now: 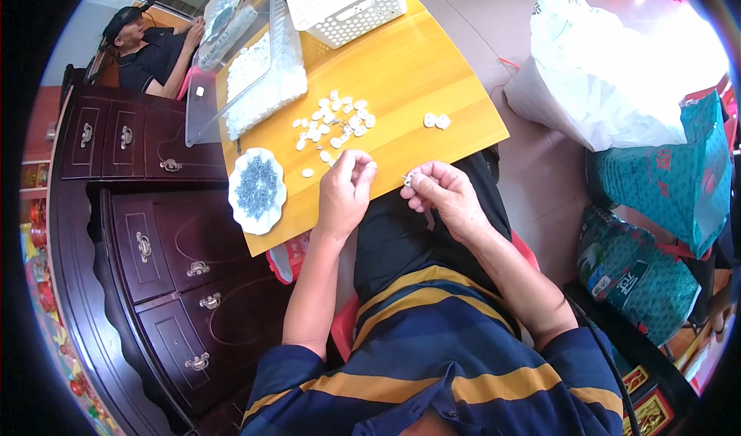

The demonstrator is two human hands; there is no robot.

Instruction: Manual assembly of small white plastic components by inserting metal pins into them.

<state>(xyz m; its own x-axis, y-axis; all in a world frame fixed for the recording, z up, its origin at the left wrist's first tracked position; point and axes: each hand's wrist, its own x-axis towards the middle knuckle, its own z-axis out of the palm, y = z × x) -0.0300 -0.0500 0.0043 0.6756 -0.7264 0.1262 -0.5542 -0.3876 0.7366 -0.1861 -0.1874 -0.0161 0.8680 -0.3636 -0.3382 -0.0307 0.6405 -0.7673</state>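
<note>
While the right hand (450, 198) pinches a small white piece (409, 180) in its grip near the frame's centre, the left hand (343, 193) curls nearby, its grip too hidden to tell.

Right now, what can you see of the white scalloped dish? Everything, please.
The dish is white and shallow, longer than wide, with a wavy, petal-like rim and a smooth, slightly shiny surface, perhaps plastic or ceramic. It sits upright on the wooden table, at its left edge. A heap of thin, dark grey-blue pieces covers most of its inside; they are too small to identify. Neither hand touches it; the left hand is the nearer one, to its right.
</note>
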